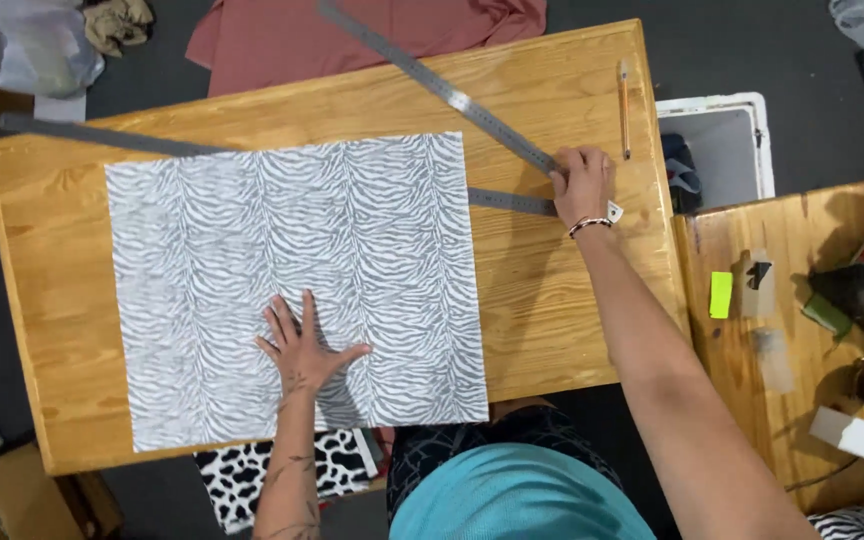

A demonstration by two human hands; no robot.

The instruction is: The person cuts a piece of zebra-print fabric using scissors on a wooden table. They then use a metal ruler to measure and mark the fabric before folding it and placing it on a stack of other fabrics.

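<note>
From my remote view I look down on a wooden counter (pixel 562 300) that lies slightly turned in the picture. On its left and middle part a large sheet with a grey and white zebra pattern (pixel 292 280) lies flat and covers most of the surface. The left hand (pixel 302 345) rests on the lower middle of this sheet, palm down, with the fingers spread apart; it presses on the sheet and clamps nothing.

A long steel ruler (pixel 92 135) comes from the far left edge of the counter, passes under the top edge of the sheet and comes out again on the right side of it. A second steel ruler (pixel 432 80) runs diagonally from the top, and the two meet at the right, like one big square tool. The right hand (pixel 584 185) lies on this meeting point, near the right edge of the counter, with a bracelet at the wrist. Its fingers are together and pressed down on the metal; I cannot tell if they close around it.

Just beside this hand, further up, a pencil (pixel 624 108) lies on the wood. To the right stands a white box (pixel 717 105), then a second wooden counter (pixel 802 330) with a green note (pixel 720 294) on it.
</note>
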